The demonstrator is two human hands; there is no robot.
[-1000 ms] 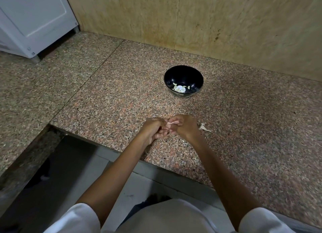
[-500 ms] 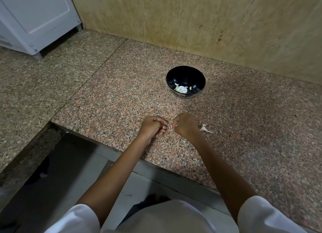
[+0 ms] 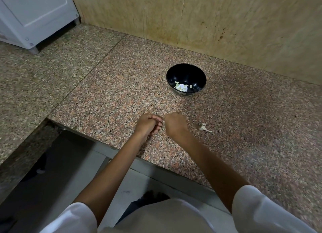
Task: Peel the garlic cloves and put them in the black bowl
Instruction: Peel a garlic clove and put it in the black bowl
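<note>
parted since a second ago: left hand and right hand, then touching. bench: speckled granite, tan wall behind, white cabinet far left. front edge under the forearms; open stone to the right. left hand curled, pinching pale garlic clove; right hand a blurred fist, hold cannot be told. black bowl beyond, apart, peeled cloves inside.

Speckled granite counter, beige wall, white cabinet.
</note>
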